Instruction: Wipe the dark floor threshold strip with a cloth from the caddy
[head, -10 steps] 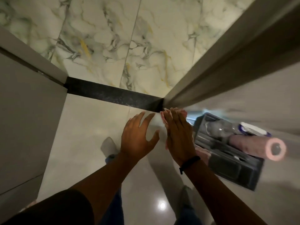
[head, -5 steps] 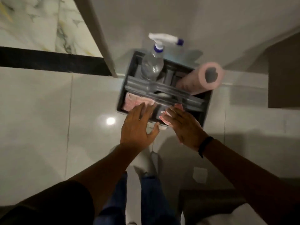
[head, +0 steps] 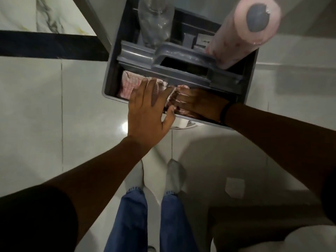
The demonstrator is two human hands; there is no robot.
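Note:
A grey caddy (head: 251, 79) stands on the pale floor tiles just ahead of my feet. Its near compartment holds a folded pink checked cloth (head: 129, 84). My left hand (head: 147, 110) hovers flat over that compartment's near rim, fingers spread, holding nothing. My right hand (head: 200, 104) reaches into the same compartment from the right, its fingers closed on a bunched pink cloth (head: 179, 99). The dark threshold strip (head: 45, 45) runs across the floor at the upper left, ending at the door frame (head: 96, 20).
In the caddy's far side stand a clear spray bottle (head: 156, 20) and a pink roll (head: 241, 30), behind the central handle (head: 181, 68). My socked feet (head: 136, 175) are below the caddy. A dark low object (head: 254, 215) lies at the lower right.
My view has swung from the threshold to the caddy and closed in on it. Both hands have moved forward into the caddy's near compartment, the right one still with pink cloth.

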